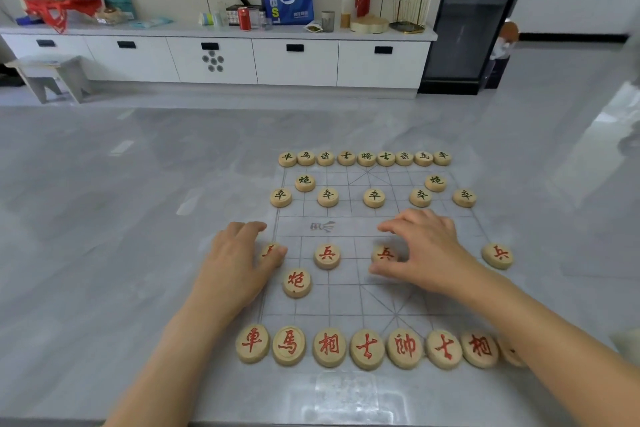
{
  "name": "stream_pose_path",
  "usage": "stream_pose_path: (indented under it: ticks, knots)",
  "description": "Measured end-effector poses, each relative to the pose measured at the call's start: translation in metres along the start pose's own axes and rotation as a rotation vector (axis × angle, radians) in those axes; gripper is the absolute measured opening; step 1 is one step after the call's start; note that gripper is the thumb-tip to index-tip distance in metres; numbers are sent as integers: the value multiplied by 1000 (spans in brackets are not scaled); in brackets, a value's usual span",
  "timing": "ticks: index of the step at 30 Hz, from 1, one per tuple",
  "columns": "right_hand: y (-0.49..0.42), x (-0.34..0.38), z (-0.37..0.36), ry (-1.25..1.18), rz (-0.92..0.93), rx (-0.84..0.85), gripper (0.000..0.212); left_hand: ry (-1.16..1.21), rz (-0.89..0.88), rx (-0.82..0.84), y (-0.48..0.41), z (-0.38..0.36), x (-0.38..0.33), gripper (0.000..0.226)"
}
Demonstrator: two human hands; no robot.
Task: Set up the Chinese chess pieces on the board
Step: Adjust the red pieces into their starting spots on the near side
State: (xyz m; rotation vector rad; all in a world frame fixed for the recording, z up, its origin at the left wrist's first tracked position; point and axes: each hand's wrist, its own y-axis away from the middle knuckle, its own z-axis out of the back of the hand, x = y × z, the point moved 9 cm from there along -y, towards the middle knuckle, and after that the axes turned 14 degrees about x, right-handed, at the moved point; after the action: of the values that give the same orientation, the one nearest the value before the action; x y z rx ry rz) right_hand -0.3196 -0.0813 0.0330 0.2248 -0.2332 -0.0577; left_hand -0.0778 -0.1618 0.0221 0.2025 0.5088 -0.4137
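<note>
Chinese chess pieces stand on a thin gridded board (349, 302) that lies on the right half of a grey table (121, 218).

The black back row (366, 157) lines the board's far edge. Two black cannons (305, 181) and five black soldiers (374, 198) sit just in front of it, and the outer soldiers stand on the side edge lines.

The red back row (366, 348) runs along the near edge, close to the table's near rim. Its rightmost piece is partly hidden under the right forearm. One red cannon (296, 282) stands on the left.

The left hand (239, 263) lies at the board's left edge with its fingers loosely extended. Its thumb (278, 252) covers the near part of the leftmost red soldier (268, 248).

The right hand (429, 250) arches over the centre red soldier (384, 254). Its thumb lies near the piece's near rim, and its fingertips (382, 227) are spread beyond the far rim, apart from it. It grasps nothing that can be seen.

Another red soldier (327, 255) stands between the hands, and one (497, 255) is on the right edge line.

The river band (353, 227) crosses between the two sides. Broad bare tabletop stretches left of the board and beyond it.
</note>
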Motion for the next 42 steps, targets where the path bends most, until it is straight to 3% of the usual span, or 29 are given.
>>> stream_pose_path:
  ticks: [3, 7, 9, 16, 30, 36, 38, 42]
  knots:
    - [3, -17, -5, 52, -49, 44, 71, 34, -65, 0, 6, 8, -14, 44]
    - [1, -10, -11, 105, -22, 11, 55, -47, -56, 255, 21, -17, -19, 43]
    - [1, -9, -10, 90, -13, -4, 50, -126, -48, 296, 25, -26, -19, 47]
    - [0, -12, -10, 39, -5, 15, 47, -153, -64, 261, 26, -26, -14, 54]
    - [-6, -14, -10, 27, -8, 25, 47, -188, -68, 242, 26, -23, -23, 36]
    - [6, -36, 5, -42, -25, 26, 62, -158, -65, 252, 27, -26, -23, 37]
    - [18, -66, 26, -200, -78, -69, 54, -103, -48, 213, 27, -20, -20, 32]
    - [45, -124, 47, -334, -163, -233, 29, 95, -36, -80, 24, 14, -7, 2]
